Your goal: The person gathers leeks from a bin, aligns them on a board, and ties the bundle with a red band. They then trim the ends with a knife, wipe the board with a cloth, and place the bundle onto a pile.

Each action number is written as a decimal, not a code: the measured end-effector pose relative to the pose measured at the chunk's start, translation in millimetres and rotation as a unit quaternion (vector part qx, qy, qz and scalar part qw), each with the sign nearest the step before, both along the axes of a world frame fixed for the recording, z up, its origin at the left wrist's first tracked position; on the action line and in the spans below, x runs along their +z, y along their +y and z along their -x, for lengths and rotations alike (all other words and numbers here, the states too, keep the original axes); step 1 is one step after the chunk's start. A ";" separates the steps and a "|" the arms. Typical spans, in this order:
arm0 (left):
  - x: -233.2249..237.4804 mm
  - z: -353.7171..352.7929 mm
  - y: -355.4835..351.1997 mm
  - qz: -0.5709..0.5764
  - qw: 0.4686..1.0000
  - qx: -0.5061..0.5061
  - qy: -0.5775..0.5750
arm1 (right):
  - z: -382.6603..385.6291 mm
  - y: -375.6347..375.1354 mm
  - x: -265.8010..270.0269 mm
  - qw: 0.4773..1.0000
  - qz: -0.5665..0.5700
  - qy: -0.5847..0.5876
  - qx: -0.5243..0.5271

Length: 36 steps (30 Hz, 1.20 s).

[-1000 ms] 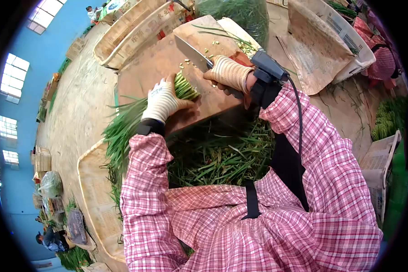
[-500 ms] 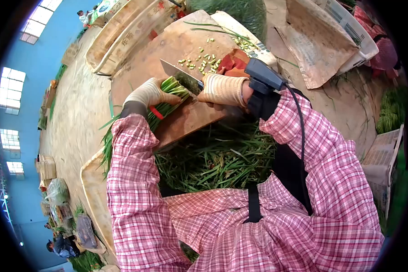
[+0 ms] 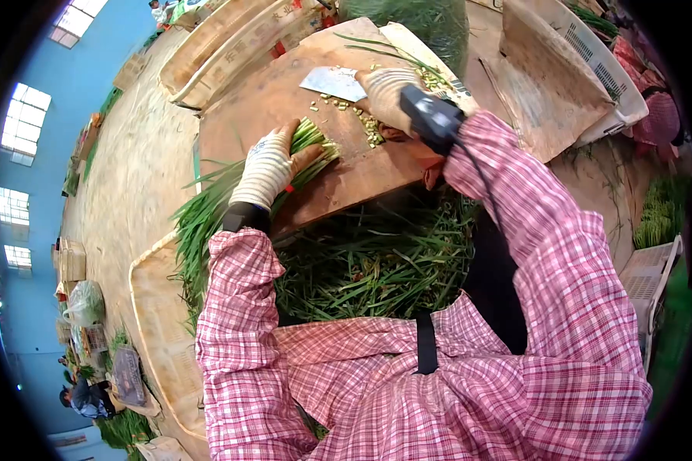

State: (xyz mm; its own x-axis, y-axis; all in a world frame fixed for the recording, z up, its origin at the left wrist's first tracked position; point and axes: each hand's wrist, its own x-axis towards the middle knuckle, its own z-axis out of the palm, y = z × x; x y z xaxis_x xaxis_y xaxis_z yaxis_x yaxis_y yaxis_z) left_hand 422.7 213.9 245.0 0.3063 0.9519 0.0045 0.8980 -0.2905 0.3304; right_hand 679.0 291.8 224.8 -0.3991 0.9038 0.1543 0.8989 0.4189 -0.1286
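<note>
My left hand (image 3: 267, 165) grips the stalks (image 3: 314, 144) on the tabletop (image 3: 242, 115); my right hand (image 3: 393, 96) holds the knife (image 3: 333, 82); if my left fingers (image 3: 289, 131) slip forward, it could nick them.

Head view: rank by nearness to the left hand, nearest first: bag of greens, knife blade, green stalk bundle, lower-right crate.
1. Green stalk bundle: in the left hand's grip.
2. Knife blade: up and right, in front of the right hand.
3. Bag of greens: beyond the board's top edge.
4. Lower-right crate: near the picture's right edge.
</note>
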 end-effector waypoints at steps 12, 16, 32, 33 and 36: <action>10.2 -0.3 -30.4 -0.116 0.978 0.029 0.171 | -81.8 -82.2 -16.0 0.937 0.155 0.313 -0.007; -3.6 -4.2 -46.1 -0.116 0.980 0.028 0.160 | -93.8 -81.7 -13.3 0.874 0.234 0.421 -0.058; -15.4 -3.9 -47.8 -0.163 0.973 0.028 0.162 | -1.0 -96.4 65.1 0.597 0.260 0.737 0.180; -15.1 -4.5 -48.1 -0.166 0.973 0.029 0.160 | 21.3 -100.4 60.7 0.698 0.222 0.655 0.188; -24.8 4.9 -40.4 -0.165 0.968 0.039 0.184 | 74.4 -84.9 -0.6 0.892 -0.167 0.307 0.286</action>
